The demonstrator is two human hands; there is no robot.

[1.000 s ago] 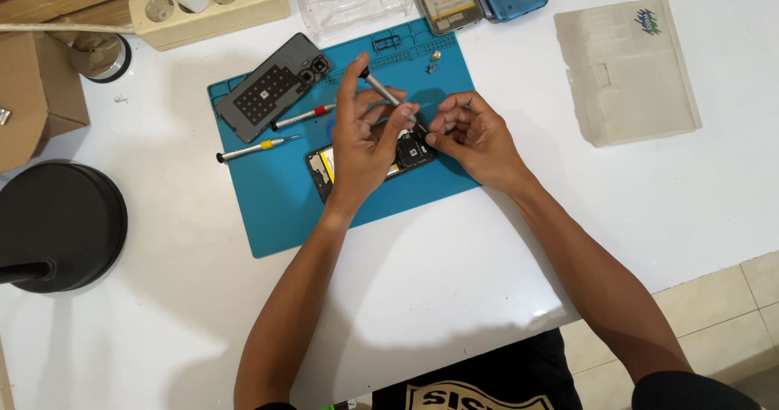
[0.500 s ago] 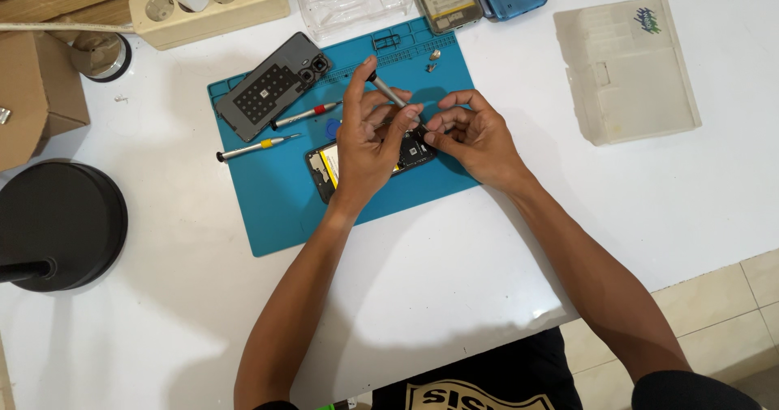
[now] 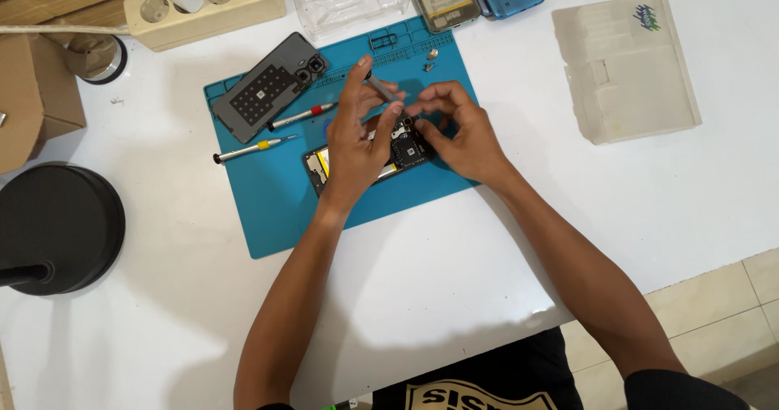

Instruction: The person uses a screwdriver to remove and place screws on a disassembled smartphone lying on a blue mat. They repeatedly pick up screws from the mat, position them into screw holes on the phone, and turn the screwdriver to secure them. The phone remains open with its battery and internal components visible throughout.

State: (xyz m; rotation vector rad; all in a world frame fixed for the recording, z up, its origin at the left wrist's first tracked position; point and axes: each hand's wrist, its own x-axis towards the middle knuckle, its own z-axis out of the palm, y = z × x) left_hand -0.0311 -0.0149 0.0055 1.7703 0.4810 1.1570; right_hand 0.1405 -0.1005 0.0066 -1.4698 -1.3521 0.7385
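The opened phone (image 3: 369,157) lies on the blue repair mat (image 3: 268,207) — the left hand (image 3: 357,138) grips a slim screwdriver (image 3: 381,89) tilted over it, while the right hand (image 3: 458,130) pinches its top end, steadying it.

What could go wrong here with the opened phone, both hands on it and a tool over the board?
1. The left hand holds a thin tool over the opened phone; a slip could scratch the exposed board.
2. Small loose parts lie near the blue mat edge; a sleeve or hand could flick them off.
3. Two screwdrivers lie loose beside the left forearm and could get knocked or roll. The right hand covers the phone's upper end, so its grip there is unclear.
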